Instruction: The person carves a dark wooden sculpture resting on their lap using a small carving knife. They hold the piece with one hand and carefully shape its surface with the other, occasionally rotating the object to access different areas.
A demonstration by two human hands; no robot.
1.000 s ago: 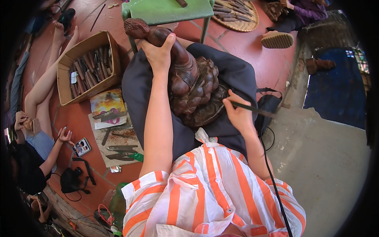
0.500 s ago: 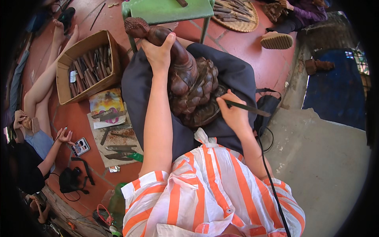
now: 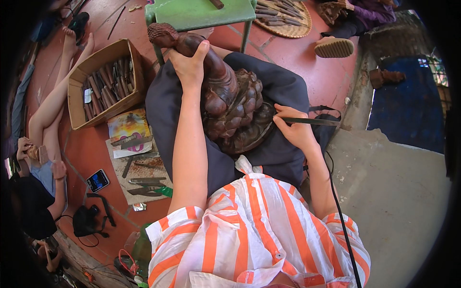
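A dark wooden statue (image 3: 222,92) lies tilted across my lap, its curly-haired head (image 3: 162,36) to the upper left and its petalled base toward me. My left hand (image 3: 189,65) is wrapped round its upper part, just below the head. A thin, flat dark metal blade (image 3: 314,121) is pinched in my right hand (image 3: 295,130), at the right side of the base. The blade's long end points right, past my hand. Its working end is hidden by my fingers, so I cannot tell whether it touches the wood.
On the left, a cardboard box (image 3: 132,53) holds several wooden-handled tools. Flat blades (image 3: 146,181) lie on cardboard below it. A green stool (image 3: 199,15) stands ahead, with a round woven tray (image 3: 303,30) of tools beyond. Another person with a phone (image 3: 98,180) nearby sits left.
My right hand has shifted slightly right, and the blade has swung to lie nearly level. The left hand keeps its hold. The other person's hand at left has moved away from the phone.
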